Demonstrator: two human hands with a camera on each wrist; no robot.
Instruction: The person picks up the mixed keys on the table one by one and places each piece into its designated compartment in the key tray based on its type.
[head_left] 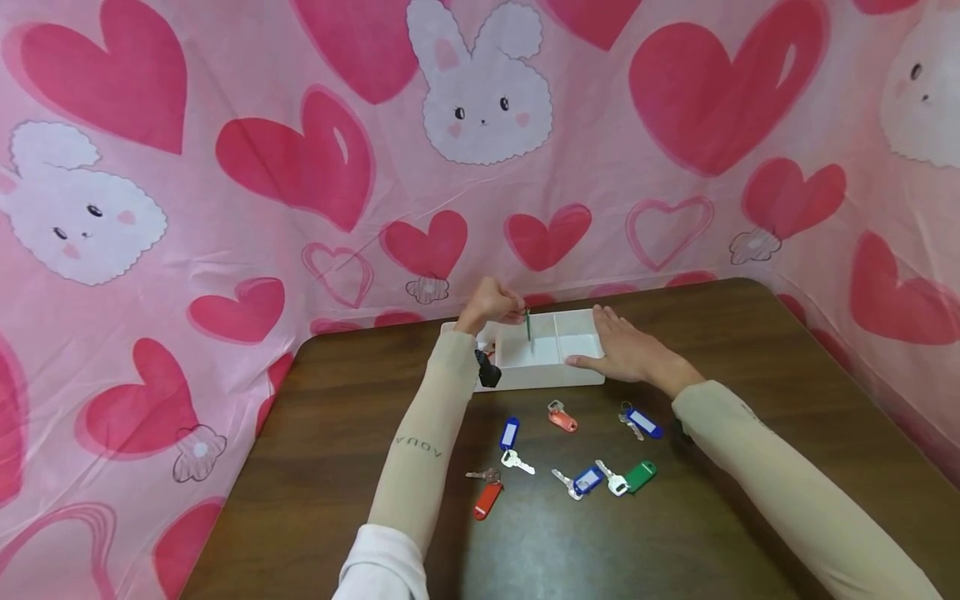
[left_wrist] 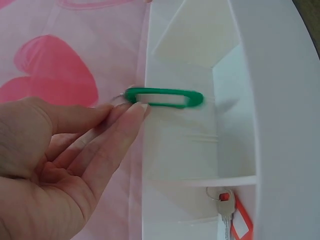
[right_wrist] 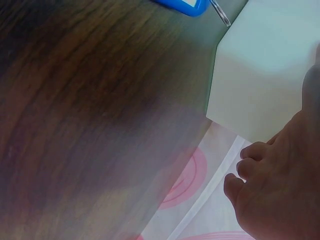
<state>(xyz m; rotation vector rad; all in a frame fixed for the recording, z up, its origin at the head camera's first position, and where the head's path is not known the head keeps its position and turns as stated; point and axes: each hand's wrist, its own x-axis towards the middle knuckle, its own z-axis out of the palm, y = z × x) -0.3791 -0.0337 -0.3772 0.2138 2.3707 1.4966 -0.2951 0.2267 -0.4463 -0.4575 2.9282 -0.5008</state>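
Note:
My left hand (head_left: 491, 304) is raised over the white divided box (head_left: 547, 377), pinching the metal ring of a green key tag (left_wrist: 192, 98) between thumb and fingertips. The tag hangs over the middle compartment; any key on it is hidden by the hand. In the left compartment lies a key (left_wrist: 226, 206) with a red tag (left_wrist: 244, 220). My right hand (head_left: 633, 350) rests with extended fingers along the box's right end, thumb over the front edge.
On the brown table (head_left: 345, 475) in front of the box lie several tagged keys, among them a blue tag (head_left: 510, 433), an orange-red tag (head_left: 562, 419), a red tag (head_left: 487, 502) and a green tag (head_left: 641, 477). A pink heart-print cloth (head_left: 337, 50) hangs behind.

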